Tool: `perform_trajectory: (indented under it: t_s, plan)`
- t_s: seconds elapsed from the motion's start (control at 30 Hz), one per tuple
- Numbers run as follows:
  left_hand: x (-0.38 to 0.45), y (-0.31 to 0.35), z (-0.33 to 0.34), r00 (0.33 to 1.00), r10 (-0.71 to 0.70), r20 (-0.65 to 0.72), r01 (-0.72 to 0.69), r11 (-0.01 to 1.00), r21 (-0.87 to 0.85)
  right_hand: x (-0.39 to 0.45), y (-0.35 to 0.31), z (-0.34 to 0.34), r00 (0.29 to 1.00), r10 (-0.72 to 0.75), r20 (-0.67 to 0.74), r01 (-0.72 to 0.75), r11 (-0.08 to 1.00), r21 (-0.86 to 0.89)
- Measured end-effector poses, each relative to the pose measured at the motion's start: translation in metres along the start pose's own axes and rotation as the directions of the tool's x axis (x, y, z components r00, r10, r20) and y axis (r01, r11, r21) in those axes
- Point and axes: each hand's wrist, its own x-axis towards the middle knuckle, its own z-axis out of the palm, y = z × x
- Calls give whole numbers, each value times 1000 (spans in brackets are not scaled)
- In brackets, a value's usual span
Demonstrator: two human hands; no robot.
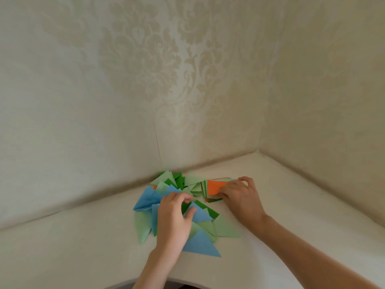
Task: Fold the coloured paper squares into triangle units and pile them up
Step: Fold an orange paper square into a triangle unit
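Observation:
A loose pile of folded triangle units (226,228) in light green, dark green and blue spreads across the white table (83,247) near the wall corner. My left hand (175,217) lies on the pile, thumb and fingers pinching a blue triangle (201,214). To the right sits a stack of paper squares (214,187) with an orange sheet on top. My right hand (239,195) rests on that stack, fingers curled over its right edge and gripping the orange sheet. A large blue triangle (201,245) lies at the pile's near edge.
The table fits into a corner between two wallpapered walls (187,80). Its curved front edge (187,283) runs just below my forearms. Bare tabletop shows to the far left and far right of the papers.

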Motion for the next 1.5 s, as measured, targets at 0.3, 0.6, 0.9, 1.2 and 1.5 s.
perform_trajectory:
  t_s: [0.3, 0.6, 0.9, 1.2, 1.5]
  plan:
    - [-5, 56, 23, 963, 248, 103, -244, 969, -47, -21, 22, -70, 984, 44, -175, 8, 959, 283]
    - [-41, 84, 76, 876, 336, 345, -333, 940, -69, -94, 47, -104, 972, 193, 134, -225, 930, 289]
    - [-45, 88, 88, 880, 322, 349, -310, 946, -91, -114, 49, -108, 898, 236, 372, -341, 907, 248]
    - [-43, 89, 94, 923, 185, 337, -149, 980, -130, -113, 47, -101, 862, 371, 345, -494, 770, 405]
    - [-38, 86, 94, 908, 95, 409, -24, 984, -175, -106, 49, -104, 786, 397, 473, -584, 727, 360]
